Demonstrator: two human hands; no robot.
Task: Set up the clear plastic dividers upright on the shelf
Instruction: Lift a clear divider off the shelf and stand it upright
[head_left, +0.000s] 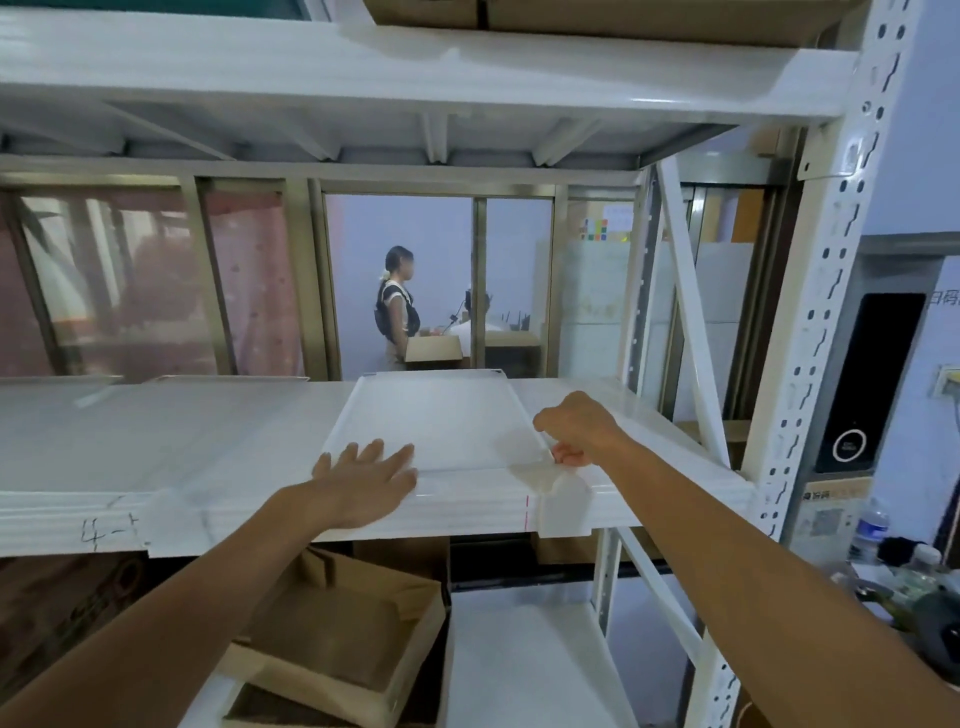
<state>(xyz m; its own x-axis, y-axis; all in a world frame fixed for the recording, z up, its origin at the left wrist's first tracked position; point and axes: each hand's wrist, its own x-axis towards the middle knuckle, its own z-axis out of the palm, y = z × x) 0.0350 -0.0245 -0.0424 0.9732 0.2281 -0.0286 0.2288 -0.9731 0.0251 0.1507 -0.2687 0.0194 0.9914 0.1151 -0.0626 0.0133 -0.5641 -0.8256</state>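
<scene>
a clear plastic divider (434, 423) lies flat on the white shelf (182, 441), its far edge reaching the back of the shelf and its near edge just short of the shelf's front lip; none stands upright here, so the step in hand looks like the start of raising this sheet; the left hand (366, 480) rests palm down with fingers spread wide on the near left corner of the divider, pressing rather than gripping; the right hand (576, 428) is curled at the near right corner, fingers closed on what seems to be the sheet's edge, though the pinch itself is hard to make out against the clear plastic; the next move probably calls for lifting the right edge while the left hand steadies the opposite side, then tipping the sheet onto one edge; being thin and smooth, it may slide or flex; a cardboard box (358, 639) sits open on the level below, well apart from both hands.
</scene>
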